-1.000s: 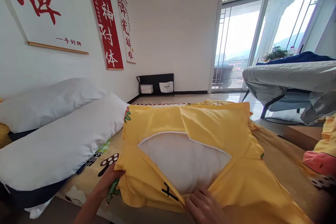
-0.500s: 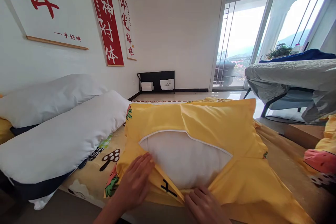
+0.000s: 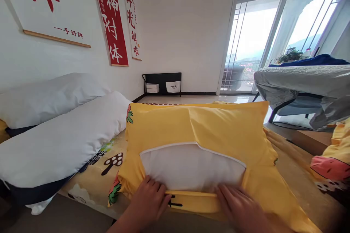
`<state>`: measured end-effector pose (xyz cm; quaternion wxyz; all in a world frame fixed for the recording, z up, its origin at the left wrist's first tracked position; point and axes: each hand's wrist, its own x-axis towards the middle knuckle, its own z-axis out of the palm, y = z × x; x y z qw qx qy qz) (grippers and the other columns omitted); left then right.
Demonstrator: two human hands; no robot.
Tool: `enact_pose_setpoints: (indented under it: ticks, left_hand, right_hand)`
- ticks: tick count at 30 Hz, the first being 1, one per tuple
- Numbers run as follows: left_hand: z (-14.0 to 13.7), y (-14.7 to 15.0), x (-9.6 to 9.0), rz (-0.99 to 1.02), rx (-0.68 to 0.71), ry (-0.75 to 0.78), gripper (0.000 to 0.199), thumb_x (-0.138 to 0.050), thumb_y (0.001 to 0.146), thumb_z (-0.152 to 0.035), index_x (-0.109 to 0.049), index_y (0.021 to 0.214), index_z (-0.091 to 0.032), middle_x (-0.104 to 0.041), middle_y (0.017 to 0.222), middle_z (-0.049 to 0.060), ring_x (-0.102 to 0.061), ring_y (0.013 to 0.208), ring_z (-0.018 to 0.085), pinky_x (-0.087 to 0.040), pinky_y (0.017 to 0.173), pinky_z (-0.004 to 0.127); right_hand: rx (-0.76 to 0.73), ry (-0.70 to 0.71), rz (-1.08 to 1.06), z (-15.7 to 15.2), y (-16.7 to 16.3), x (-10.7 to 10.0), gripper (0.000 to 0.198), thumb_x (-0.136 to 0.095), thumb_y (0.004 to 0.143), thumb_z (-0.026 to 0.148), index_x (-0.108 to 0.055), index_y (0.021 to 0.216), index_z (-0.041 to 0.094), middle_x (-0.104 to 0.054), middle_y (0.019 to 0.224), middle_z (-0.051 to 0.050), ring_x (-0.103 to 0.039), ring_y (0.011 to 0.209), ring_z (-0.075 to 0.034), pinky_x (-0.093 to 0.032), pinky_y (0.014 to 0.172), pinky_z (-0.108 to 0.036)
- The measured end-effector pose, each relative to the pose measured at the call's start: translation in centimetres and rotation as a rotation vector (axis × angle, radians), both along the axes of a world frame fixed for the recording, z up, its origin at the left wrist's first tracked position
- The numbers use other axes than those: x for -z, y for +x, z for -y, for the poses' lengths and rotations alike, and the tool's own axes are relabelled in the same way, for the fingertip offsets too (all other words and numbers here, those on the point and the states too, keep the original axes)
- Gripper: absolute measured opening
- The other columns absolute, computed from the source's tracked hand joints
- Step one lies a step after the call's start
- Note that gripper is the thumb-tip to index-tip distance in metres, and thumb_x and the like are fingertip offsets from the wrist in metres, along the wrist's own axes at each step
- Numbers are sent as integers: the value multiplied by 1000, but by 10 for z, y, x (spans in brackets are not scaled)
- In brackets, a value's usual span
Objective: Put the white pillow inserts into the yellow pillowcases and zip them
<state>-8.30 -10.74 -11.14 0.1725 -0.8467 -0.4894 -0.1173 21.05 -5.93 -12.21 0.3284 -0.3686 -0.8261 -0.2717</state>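
A yellow pillowcase with printed strawberries lies in front of me, and a white pillow shows through its wide opening. My left hand is closed on the near edge of that opening, at its left part, fingers curled over the cloth. On the same edge, further right, my right hand grips the fabric; it is slightly blurred. Between the two hands the yellow edge is stretched nearly straight, with a black printed mark beside my left hand. The pillow's ends are hidden inside the case.
Two white pillows lie at the left on the patterned bed sheet. At the right are a cardboard box and more yellow printed fabric. A cloth-covered table stands behind them, near the glass doors.
My right hand has moved right along the near edge, and my left hand has shifted slightly down. The edge between them went from a slanting V to nearly straight.
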Motion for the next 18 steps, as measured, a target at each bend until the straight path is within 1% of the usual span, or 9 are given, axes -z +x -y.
enact_pose_setpoints:
  ticks: [3,4,5,7,9,11,14,16,18]
  left_hand:
    - [11,1,-1,7,-51,-19,17,-46,92,-31,-58,95,-20,-67,77,5,-62,68,22,-45,71,35]
    - [15,-1,-1,47,-59,6,23,-46,92,-32,-56,108,-19,-69,81,6,-63,69,22,-45,70,34]
    - [18,-2,-2,108,-61,38,33,-44,93,-34,-49,122,-18,-70,86,8,-64,71,23,-46,70,33]
    - [21,-7,-6,268,-83,85,56,-39,95,-36,-23,145,-15,-70,90,10,-66,74,22,-48,68,31]
    - [21,-11,-11,409,-160,47,71,-36,96,-38,3,151,-14,-70,83,8,-67,68,21,-48,62,28]
    - [17,-13,-15,461,-255,-41,76,-35,96,-39,12,150,-14,-67,71,4,-65,60,21,-45,54,26]
    - [9,-13,-14,403,-277,-90,75,-36,96,-38,10,152,-19,-68,72,3,-66,60,21,-44,53,25]
    - [5,-13,-9,310,-226,-40,68,-36,96,-34,1,153,-26,-68,76,4,-66,64,20,-45,54,24]
    - [3,-13,-3,187,-183,23,64,-37,95,-29,-9,152,-33,-65,72,3,-65,60,19,-45,53,24]
  right_hand:
    - [216,-11,-31,-13,25,-10,29,-37,97,34,-58,81,22,-64,60,1,-61,53,-16,-37,50,-27]
    - [285,-26,-52,-15,31,-14,30,-35,96,38,-58,82,23,-64,58,0,-61,52,-17,-35,46,-27]
    - [342,-48,-77,-15,34,-18,32,-34,96,42,-57,85,23,-63,57,0,-61,52,-18,-32,42,-28]
    - [391,-94,-118,-13,37,-24,34,-31,95,46,-55,92,22,-62,57,-1,-61,51,-19,-30,40,-27]
    - [399,-116,-152,-9,37,-27,34,-31,94,48,-52,97,21,-62,58,-1,-61,51,-20,-30,39,-27]
    - [390,-120,-157,-5,36,-25,31,-33,93,47,-49,98,21,-63,60,-2,-63,53,-21,-30,38,-27]
    - [390,-139,-150,-4,40,-18,29,-38,92,46,-48,101,21,-64,61,-2,-63,54,-21,-32,38,-27]
    - [392,-160,-153,-6,43,-13,29,-41,91,46,-48,103,21,-64,59,-1,-63,54,-21,-34,39,-27]
    - [391,-162,-148,-9,45,-11,28,-43,90,45,-48,104,21,-63,59,-1,-62,53,-21,-35,40,-27]
